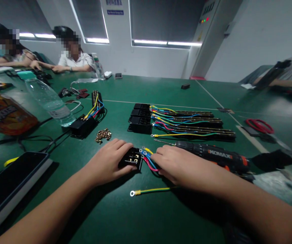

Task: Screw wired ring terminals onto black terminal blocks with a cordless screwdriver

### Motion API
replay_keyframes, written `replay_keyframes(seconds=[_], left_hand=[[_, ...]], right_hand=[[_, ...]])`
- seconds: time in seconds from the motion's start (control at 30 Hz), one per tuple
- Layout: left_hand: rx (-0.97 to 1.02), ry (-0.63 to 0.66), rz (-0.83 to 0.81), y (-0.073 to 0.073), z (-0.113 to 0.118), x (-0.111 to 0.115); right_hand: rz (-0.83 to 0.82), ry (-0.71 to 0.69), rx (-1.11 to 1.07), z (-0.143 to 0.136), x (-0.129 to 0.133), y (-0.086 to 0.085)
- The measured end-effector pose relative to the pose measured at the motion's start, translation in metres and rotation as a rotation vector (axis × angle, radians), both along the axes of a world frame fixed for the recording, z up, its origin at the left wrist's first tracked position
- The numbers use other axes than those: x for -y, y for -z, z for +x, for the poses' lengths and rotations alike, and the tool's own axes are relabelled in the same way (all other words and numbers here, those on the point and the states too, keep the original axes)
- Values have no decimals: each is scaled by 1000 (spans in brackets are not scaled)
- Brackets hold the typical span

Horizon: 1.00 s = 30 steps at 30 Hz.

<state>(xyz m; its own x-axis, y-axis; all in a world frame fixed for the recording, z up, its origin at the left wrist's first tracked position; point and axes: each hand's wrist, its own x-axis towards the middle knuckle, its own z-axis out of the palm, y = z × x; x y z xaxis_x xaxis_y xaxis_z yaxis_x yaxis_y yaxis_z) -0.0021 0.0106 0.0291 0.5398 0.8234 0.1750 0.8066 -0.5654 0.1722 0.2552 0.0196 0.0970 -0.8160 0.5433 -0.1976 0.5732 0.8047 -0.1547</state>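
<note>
My left hand [114, 159] is closed round a black terminal block [133, 159], whose brass-coloured contacts face up. Just right of it, my right hand [170, 161] grips a bundle of yellow, blue and red wires [149, 161]. Their ring lugs lie at the block's right edge; whether they touch the contacts I cannot tell. A green-yellow wire [156, 190] with a ring lug stretches out nearer to me, its other end hidden under my right arm. Small brass screws [103, 135] form a pile beyond my left hand.
Several wired black assemblies [186, 122] lie beyond my hands, another [83, 125] to the left. A power screwdriver [212, 154] rests behind my right arm. Bottles [51, 101] and a phone [13, 183] are at left. People [74, 61] sit across the green table [135, 89].
</note>
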Motion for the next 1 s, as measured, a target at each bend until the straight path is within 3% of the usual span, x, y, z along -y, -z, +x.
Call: replay_keyframes(seconds=[0.4,0.7,1.0], left_hand=[[50,13,56,3,-5,-3],[86,25,107,7,-4,-7],[118,-55,114,9,-6,-10]], right_hand=[[87,-59,-34,-1,-1,4],[-114,17,9,2,5,-5],[-118,24,-62,9,3,2]])
